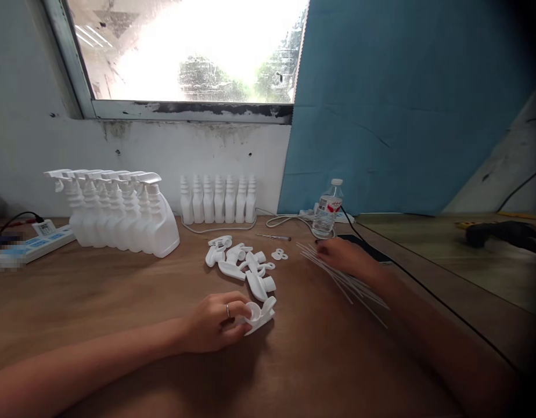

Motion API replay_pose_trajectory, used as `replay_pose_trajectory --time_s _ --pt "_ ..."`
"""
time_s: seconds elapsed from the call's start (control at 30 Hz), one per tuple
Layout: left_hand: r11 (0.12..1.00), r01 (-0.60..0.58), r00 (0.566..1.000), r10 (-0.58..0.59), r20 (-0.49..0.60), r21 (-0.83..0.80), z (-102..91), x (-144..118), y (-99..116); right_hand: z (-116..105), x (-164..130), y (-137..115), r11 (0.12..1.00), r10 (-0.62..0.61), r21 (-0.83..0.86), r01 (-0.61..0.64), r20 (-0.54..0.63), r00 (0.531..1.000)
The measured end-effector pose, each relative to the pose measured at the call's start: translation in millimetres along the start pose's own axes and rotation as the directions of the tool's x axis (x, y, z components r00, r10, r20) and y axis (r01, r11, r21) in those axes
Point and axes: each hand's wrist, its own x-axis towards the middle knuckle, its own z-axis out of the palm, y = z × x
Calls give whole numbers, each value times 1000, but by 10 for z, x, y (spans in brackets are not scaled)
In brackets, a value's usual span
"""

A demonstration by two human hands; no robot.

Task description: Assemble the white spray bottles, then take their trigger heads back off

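My left hand, with a ring on one finger, is closed on a white spray trigger head just above the table. The trigger head's round collar faces up beside my fingertips. Beyond it lies a loose pile of white trigger heads, with several small white washers to its right. My right hand reaches across a spread of thin white tubes, its fingers curled and pinched at their far part. How many tubes it grips is hidden by the fingers.
A row of white spray bottles with trigger heads stands at left, near a power strip. Several slim white bottles line the wall. A water bottle, a phone, a metal tool and a black cable lie beyond or right.
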Motion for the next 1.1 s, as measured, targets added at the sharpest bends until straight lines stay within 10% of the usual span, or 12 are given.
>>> replay_pose_trajectory --time_s 0.23,0.77,0.83,0.97,1.1 --pt "1000 7 1000 -7 -3 3 8 -26 -17 60 96 342 991 124 23 -135 270 955" --pt "992 123 990 -123 64 11 -23 0 41 -61 47 93 941 144 300 -157 64 988" --pt "975 223 973 -223 61 0 -14 -16 36 -123 -16 -56 854 60 518 -52 1 998" --pt "937 338 941 -334 60 -81 18 -44 13 -162 -253 -517 282 -257 917 281 -210 943" --pt "920 360 932 -348 99 -155 25 -19 16 -72 -493 -969 109 -403 932 344 -275 873"
